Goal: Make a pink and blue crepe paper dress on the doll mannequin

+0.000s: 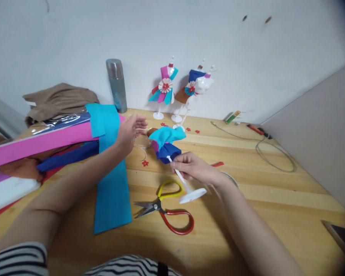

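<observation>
My right hand (pixel 191 167) grips the white stem of a small dress-form stand (pixel 167 143), which tilts over the table with its round base toward me. Turquoise, dark blue and some pink fabric or paper covers the form. Beyond its far end, my left hand (pixel 130 132) hovers near the turquoise sheet with fingers stretched out and nothing seen in them. Scissors (pixel 156 207) with one yellow and one red handle lie spread on the table below. A small red flower piece (pixel 145 163) and a clear ring-shaped item (pixel 142 140) lie near my left hand.
Several decorated dress forms (pixel 166 85) stand against the wall beside a metal flask (pixel 117 86). On the left, a turquoise strip (pixel 113 199), a pink strip (pixel 46 143) and brown cloth (pixel 60 97) are piled. A cable (pixel 260 153) and a glue tube (pixel 232 117) lie right.
</observation>
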`<state>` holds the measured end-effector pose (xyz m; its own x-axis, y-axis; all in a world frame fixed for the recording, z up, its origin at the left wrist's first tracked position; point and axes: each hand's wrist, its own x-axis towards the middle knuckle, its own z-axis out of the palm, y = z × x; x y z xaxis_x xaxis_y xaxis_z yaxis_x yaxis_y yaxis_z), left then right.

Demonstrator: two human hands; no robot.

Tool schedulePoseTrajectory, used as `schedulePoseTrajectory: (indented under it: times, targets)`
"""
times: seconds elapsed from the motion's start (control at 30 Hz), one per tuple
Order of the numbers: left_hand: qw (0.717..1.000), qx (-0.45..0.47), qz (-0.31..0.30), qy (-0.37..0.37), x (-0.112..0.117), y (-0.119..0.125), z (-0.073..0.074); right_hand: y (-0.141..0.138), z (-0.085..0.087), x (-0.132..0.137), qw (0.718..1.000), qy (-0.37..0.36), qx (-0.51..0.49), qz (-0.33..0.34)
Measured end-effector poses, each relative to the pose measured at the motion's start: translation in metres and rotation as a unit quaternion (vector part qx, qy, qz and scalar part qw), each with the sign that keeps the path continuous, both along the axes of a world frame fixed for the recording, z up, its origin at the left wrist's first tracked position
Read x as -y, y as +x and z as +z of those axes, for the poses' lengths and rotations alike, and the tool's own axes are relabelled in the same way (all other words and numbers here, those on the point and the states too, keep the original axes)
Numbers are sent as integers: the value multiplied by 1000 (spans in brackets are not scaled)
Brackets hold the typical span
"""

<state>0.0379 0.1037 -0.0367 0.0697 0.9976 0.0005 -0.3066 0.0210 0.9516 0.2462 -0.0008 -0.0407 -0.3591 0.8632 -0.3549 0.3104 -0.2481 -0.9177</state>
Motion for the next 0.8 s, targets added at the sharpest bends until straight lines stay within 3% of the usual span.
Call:
schedulePoseTrajectory:
  times: [0.1,0.27,0.4,0.63,0.73,0.8]
  targets:
    - [1000,-21,10,-1,1,-1,2,-15,-12,2,988,-40,-122,-81]
    - [986,-117,-107,41,7,1,-9,-36,-27,9,970,-80,-192,-123]
    - [938,-255,-196,128,7,-1,-20,-40,-34,15,980,-99,-144,-100]
    - [830,-392,-263,299,3,-3,-26,-38,-48,15,984,-134,-110,-30]
    - [789,-431,-275,341,3,-3,-26,-33,-41,16,992,-117,-43,25]
    - [793,-432,-278,327,5,-2,-26,-25,-28,18,992,-100,17,70]
